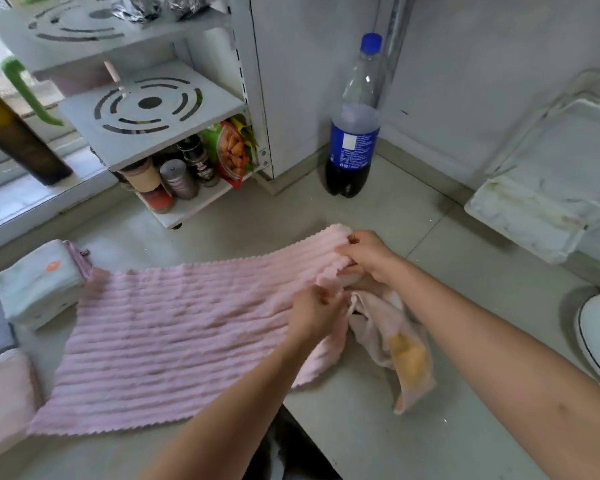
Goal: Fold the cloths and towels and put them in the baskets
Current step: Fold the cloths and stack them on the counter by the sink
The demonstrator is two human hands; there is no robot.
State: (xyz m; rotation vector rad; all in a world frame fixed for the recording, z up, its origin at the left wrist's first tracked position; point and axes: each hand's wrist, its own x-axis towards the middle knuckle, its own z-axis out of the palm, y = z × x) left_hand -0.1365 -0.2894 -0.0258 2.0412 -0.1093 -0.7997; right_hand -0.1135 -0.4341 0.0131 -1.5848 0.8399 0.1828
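The pink towel is thick ribbed cloth, plush and matt, its edges scalloped. At its three o'clock lies a thinner, smoother cream cloth, crumpled, with a yellow print. At nine o'clock a folded pale cloth stack looks soft and flat-woven. The countertop is smooth, dull stone-like tile. At twelve o'clock stands a clear, glossy plastic bottle with a shiny blue label, beside a matt white painted rack.
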